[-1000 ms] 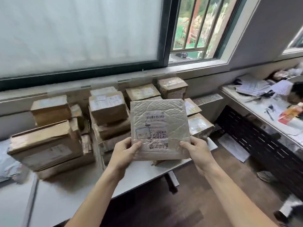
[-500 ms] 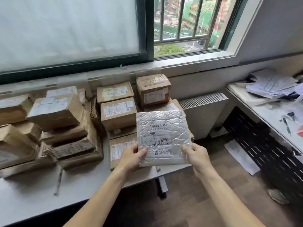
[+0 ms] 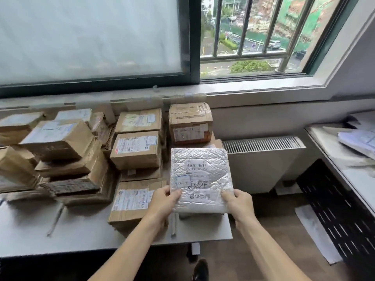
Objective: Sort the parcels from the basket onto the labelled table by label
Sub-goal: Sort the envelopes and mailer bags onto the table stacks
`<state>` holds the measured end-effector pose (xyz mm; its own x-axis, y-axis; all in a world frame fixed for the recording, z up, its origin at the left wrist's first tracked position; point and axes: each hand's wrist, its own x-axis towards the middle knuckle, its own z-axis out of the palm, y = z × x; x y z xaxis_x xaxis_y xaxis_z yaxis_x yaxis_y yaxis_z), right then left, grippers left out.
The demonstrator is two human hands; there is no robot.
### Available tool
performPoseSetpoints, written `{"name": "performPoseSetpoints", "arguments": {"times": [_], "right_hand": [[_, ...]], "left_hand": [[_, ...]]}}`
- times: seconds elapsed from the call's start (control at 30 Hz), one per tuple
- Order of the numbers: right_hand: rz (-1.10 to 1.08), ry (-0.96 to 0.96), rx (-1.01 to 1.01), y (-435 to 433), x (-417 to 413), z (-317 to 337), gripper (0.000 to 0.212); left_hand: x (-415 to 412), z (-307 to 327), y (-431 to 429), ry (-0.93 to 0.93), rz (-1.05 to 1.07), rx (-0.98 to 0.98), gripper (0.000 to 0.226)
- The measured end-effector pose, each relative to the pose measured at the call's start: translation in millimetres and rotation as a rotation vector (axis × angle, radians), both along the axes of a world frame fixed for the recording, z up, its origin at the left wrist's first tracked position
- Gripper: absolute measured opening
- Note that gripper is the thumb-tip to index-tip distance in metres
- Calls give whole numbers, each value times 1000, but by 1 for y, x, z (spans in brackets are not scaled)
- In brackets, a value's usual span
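My left hand (image 3: 162, 201) and right hand (image 3: 240, 203) each pinch a bottom corner of the silver padded parcel (image 3: 200, 175), thumbs on top. It's up over the desk's (image 3: 81, 234) right end, not yet set down. Brown boxes (image 3: 136, 151) are stacked there; no basket in sight. The label faces me, upright. The parcel is near-square, its slightly longer side running toward the window.

A silver padded parcel (image 3: 200, 179), creased, its face carrying a barcode label, a blue-edged sticker and handwritten digits, is held tilted up by its lower corners in the left hand (image 3: 162, 203) and right hand (image 3: 239, 203) above the right end of a white table (image 3: 81, 230). Brown cardboard parcels (image 3: 136, 151) with white shipping labels sit stacked there.
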<state>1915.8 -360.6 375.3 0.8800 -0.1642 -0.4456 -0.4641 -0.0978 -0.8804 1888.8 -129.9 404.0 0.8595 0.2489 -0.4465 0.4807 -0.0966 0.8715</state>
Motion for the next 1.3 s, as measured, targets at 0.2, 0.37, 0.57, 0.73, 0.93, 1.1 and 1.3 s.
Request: {"name": "performPoseSetpoints", "arguments": {"times": [0.2,0.37,0.57,0.73,0.93,1.1,1.3], "right_hand": [[213,15,-164,-2,50,3,29],[361,98,-297,-3,89,-7,29],[280,142,-318,-2,111,-12,27],[213,144,-213,-3,114,-14,22],[209,152,-142,-8,106,-8,21],[207,141,-180,-21,83,-4,33],[224,78,-141,-29,32,6,28]], "left_hand": [[52,-23,-1,-16,134,-20,20],[84,-44,2,48,199,-71,13],[103,-57,3,132,218,-44,26],[106,-53,2,137,256,-14,23],[93,-46,-5,113,260,-17,26],[69,-37,-16,55,226,51,32],[10,-18,-30,41,256,13,39]]}}
